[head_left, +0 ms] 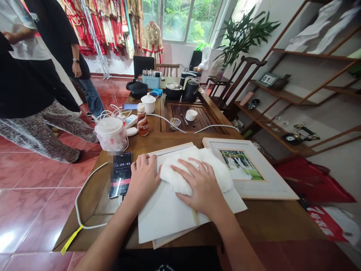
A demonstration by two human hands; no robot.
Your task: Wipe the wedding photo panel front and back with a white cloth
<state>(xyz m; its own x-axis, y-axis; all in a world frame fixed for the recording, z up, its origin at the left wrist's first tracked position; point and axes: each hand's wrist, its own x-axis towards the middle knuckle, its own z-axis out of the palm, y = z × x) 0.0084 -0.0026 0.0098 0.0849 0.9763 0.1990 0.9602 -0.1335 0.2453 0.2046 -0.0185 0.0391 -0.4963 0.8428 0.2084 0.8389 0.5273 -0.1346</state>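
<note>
The head view looks down across a glossy red-tiled floor [36, 222] to a rack of red and gold embroidered garments [96, 26], with a long brown wooden table [267, 218] as the landmark. Left of the table stand a person in a black T-shirt and blue jeans [70, 56] and a person in leopard-print trousers [36, 131]. Right of it rise slanted wooden wall shelves [310, 55], and on its far end sits a dark wooden tea tray [194, 116]. On the table's near end, a large flat white sheet [166, 218] lies over a pale wooden frame edge [166, 241]. Just right of them lies a white-matted wooden picture frame [270, 177] holding a couple's photograph. A black smartphone [120, 174] showing a timer lies just left of the sheet. The work in hand is on a soft, fluffy white wad [194, 169], bunched and uneven, resting on the sheet near the table's near edge. The left hand [143, 180] lies open and flat on the sheet beside the wad, while the right hand [201, 186] presses on the wad with spread fingers, neither gripping.
</note>
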